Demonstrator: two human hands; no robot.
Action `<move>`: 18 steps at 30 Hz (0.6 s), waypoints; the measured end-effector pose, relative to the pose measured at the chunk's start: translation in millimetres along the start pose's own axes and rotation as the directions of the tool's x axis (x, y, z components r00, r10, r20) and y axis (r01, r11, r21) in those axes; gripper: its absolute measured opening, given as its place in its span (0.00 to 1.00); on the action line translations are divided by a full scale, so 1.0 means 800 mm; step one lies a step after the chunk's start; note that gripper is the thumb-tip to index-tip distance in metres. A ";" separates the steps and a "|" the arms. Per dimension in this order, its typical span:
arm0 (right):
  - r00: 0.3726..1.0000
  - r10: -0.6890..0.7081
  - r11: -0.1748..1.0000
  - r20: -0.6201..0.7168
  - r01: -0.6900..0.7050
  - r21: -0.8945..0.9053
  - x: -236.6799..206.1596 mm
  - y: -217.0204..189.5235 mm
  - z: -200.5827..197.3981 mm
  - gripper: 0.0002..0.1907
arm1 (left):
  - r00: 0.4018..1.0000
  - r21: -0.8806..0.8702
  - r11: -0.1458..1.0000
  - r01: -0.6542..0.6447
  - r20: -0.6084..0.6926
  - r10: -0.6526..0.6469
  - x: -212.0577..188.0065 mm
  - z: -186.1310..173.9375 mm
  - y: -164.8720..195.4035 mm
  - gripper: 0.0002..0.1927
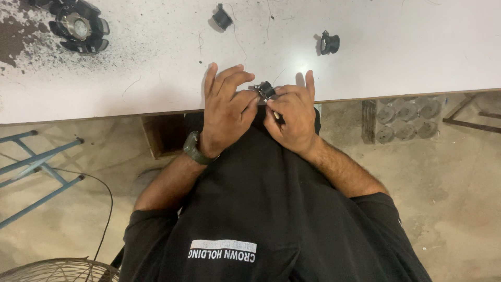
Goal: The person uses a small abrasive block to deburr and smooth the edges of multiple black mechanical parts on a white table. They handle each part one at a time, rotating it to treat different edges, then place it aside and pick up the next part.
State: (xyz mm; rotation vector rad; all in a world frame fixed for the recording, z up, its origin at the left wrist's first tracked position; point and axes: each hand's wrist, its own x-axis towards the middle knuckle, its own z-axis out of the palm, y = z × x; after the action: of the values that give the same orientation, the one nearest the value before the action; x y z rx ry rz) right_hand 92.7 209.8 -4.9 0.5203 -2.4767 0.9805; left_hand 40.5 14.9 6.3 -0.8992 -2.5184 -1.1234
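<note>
white table (pixel 396 62) – two small black parts (pixel 223 17) (pixel 329 43), black finned round part (pixel 79 26); blue metal frame (pixel 36 172) on floor.

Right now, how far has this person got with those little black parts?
Nothing on show is clearly finished. In hand: both the left hand and right hand pinch one small black part at the white table edge. Waiting: two similar black parts lie loose farther up, and a larger finned black piece sits untouched.

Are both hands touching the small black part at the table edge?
Touching. The head view shows the left hand and the right hand both pinching the small black part between their fingertips, with no gap visible.
</note>
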 end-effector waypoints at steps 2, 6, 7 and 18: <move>1.000 -0.006 1.000 -0.002 0.006 -0.010 -0.002 0.002 0.001 0.16 | 1.000 0.012 0.999 0.030 0.009 -0.030 0.001 0.000 0.000 0.07; 0.993 -0.120 0.993 -0.019 0.120 -0.002 -0.007 0.007 0.003 0.18 | 0.999 -0.023 0.999 0.041 0.019 -0.040 0.003 -0.001 0.001 0.05; 0.991 -0.135 0.991 -0.016 0.135 0.004 -0.008 0.007 0.005 0.19 | 0.999 -0.035 0.998 0.045 0.025 -0.044 0.003 -0.002 0.001 0.05; 0.998 -0.062 0.997 -0.007 0.062 -0.048 0.001 -0.002 0.008 0.14 | 0.996 -0.083 0.995 0.056 0.070 -0.050 0.008 -0.009 -0.001 0.04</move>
State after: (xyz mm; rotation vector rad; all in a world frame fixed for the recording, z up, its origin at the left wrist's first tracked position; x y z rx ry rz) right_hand 91.0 203.9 -8.2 0.5721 -2.4545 0.8950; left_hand 34.5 12.2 13.3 -0.9108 -2.5804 -1.2447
